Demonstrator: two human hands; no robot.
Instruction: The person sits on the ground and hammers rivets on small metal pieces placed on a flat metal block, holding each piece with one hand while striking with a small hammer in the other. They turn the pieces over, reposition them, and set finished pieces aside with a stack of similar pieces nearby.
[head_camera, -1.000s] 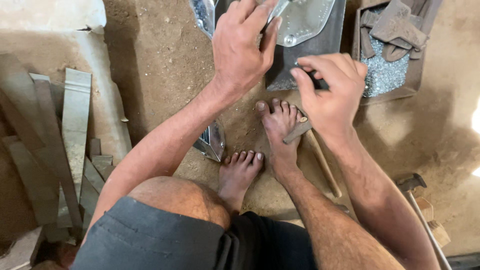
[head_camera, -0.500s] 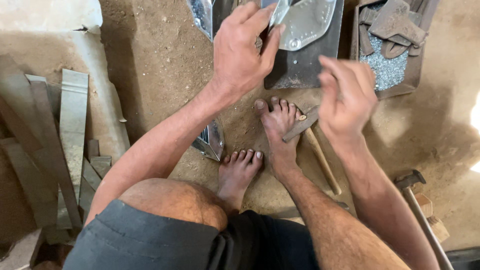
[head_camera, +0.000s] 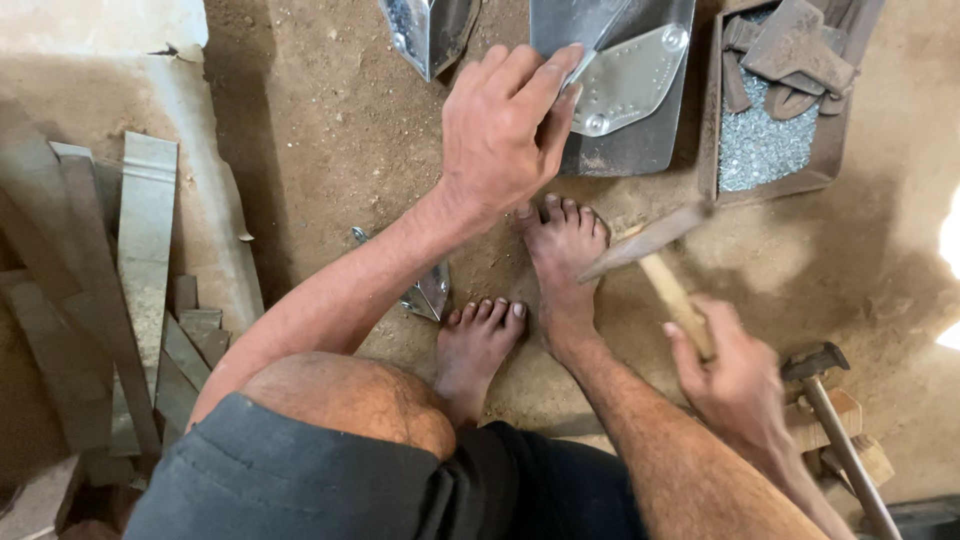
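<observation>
while one left hand pins one metal plate, right hand grips one hammer.

Flat shiny metal plate (riveted) lies on a dark slab; wooden-handled hammer tilted nearby.
</observation>
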